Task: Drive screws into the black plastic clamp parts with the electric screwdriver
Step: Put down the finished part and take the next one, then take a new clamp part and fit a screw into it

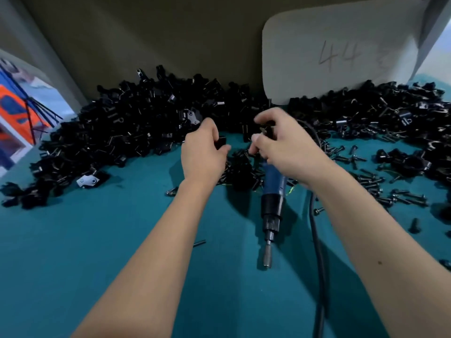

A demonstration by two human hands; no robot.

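Note:
My left hand [203, 152] pinches a small black clamp part [221, 142] between thumb and fingers above the teal table. My right hand [283, 145] holds another small black clamp piece [268, 130] at its fingertips, just right of the left hand. The blue electric screwdriver [272, 198] lies on the table under my right wrist, bit [267, 256] pointing toward me, its black cable [317, 252] running down the right side. A small heap of black parts [240, 169] sits between my hands.
A large pile of black clamp parts [136, 123] spreads across the back left, another pile [390, 111] at the back right. Loose black screws [380, 189] are scattered to the right. A white card marked 44 [336, 52] leans on the back wall.

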